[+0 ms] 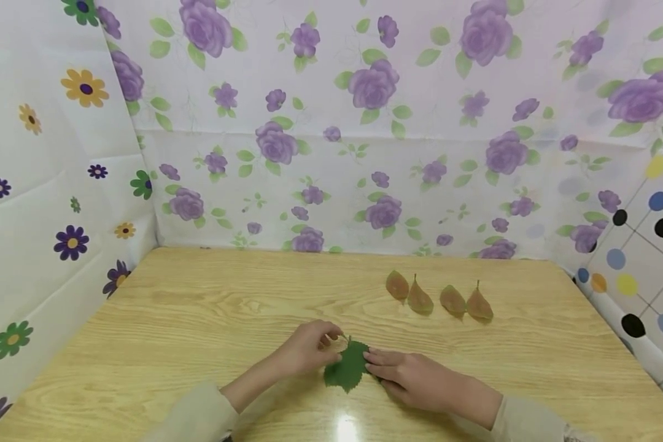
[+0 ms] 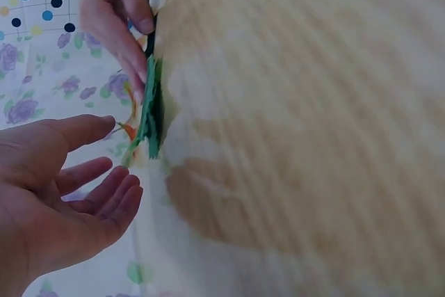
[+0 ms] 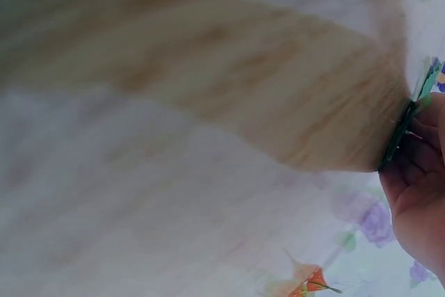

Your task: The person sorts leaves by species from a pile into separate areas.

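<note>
Green leaves with toothed edges [image 1: 345, 370] lie on the table in front of the person, overlapping, with thin stems pointing away. At the stem side is the left hand [image 1: 311, 348]. Its thumb and fingers stand apart and loosely bent in the left wrist view, fingertips close to a stem. The right hand [image 1: 414, 376] rests with extended fingers on the right part of the leaves, hiding some of it. In the right wrist view, dark green leaf [image 3: 399, 133] shows under the right fingers, at the image's right edge.
Two pairs of reddish-brown leaves, a left pair [image 1: 420, 298] and a right pair [image 1: 479, 305], lie farther back on the right. The wood-grain table [image 1: 199, 307] meets a flowered cloth [image 1: 331, 184] behind it, with patterned cloths at both sides.
</note>
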{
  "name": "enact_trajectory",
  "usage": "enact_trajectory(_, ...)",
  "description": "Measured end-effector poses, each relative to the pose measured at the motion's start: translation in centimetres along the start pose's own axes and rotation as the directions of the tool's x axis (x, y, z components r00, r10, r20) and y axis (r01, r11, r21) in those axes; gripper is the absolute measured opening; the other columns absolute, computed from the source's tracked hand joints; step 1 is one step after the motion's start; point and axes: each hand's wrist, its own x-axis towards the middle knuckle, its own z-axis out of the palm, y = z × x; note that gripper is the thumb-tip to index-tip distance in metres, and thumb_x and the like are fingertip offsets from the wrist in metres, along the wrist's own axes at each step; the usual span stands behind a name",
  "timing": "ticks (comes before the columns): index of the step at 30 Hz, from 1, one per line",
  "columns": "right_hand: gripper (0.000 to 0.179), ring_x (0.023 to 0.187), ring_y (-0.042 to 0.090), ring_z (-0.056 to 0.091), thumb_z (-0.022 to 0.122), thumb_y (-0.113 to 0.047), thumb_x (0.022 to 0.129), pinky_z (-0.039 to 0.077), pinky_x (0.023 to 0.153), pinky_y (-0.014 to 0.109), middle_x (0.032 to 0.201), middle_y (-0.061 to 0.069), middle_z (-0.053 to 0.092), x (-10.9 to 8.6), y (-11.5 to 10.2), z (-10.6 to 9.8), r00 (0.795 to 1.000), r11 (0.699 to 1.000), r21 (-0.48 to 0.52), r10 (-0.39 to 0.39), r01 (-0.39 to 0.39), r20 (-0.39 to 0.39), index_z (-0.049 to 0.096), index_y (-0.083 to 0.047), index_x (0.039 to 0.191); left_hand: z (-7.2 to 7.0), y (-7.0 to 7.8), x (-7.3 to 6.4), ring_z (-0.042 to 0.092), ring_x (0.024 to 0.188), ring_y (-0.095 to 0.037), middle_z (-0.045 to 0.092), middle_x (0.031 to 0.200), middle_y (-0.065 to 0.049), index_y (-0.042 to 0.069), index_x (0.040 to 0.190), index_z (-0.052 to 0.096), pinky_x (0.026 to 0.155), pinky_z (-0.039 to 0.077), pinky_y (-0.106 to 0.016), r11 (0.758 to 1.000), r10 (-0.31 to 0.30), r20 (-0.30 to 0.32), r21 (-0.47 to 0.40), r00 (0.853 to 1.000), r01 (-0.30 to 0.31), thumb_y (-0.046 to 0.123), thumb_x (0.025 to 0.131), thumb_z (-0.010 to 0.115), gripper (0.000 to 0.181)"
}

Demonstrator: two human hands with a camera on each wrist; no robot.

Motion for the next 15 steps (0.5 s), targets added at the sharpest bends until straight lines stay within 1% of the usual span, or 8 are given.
enact_trajectory(3,0.038,0.124,0.028,0.051,0.061,-0.005,0.094,0.049,0.093,0.034,0.138,0.018,0.051,-0.1,0.1,0.1,1.000,1.000,0.006,0.011,-0.011,0.006,0.057,0.004,0.130,0.7,-0.1,-0.3,0.060,0.092,-0.028,0.063,0.105,-0.014,-0.007,0.114,0.060,0.077,0.052,-0.033,1.000,-0.008,-0.007,-0.007,1.000,0.008,0.009,0.085,0.073,0.036)
enact_trajectory(7,0.038,0.125,0.029,0.050,0.061,-0.005,0.094,0.048,0.093,0.035,0.139,0.018,0.050,-0.1,0.1,0.1,1.000,1.000,0.018,0.022,-0.023,0.017,0.056,0.004,0.131,1.7,0.0,-0.2,0.060,0.088,-0.024,0.064,0.100,-0.011,-0.006,0.109,0.063,0.074,0.051,-0.028,0.999,-0.025,-0.044,0.035,0.999,0.026,0.010,0.082,0.077,0.034)
enact_trajectory(11,0.038,0.125,0.030,0.050,0.060,-0.005,0.095,0.048,0.093,0.034,0.139,0.019,0.049,-0.1,0.2,0.3,1.000,1.000,0.019,0.019,-0.019,0.015,0.056,0.005,0.131,2.4,0.3,-0.1,0.058,0.084,-0.022,0.063,0.093,-0.010,-0.006,0.102,0.065,0.073,0.048,-0.028,0.995,-0.022,-0.099,0.093,0.995,0.031,0.013,0.077,0.082,0.036)
enact_trajectory(15,0.038,0.125,0.030,0.050,0.060,-0.005,0.095,0.048,0.093,0.034,0.139,0.019,0.050,-0.1,0.1,0.3,1.000,1.000,0.020,0.012,-0.012,0.010,0.056,0.005,0.131,2.9,0.3,-0.1,0.054,0.082,-0.020,0.059,0.089,-0.007,-0.004,0.096,0.065,0.071,0.046,-0.027,0.992,-0.020,-0.117,0.120,0.993,0.034,0.015,0.073,0.084,0.035)
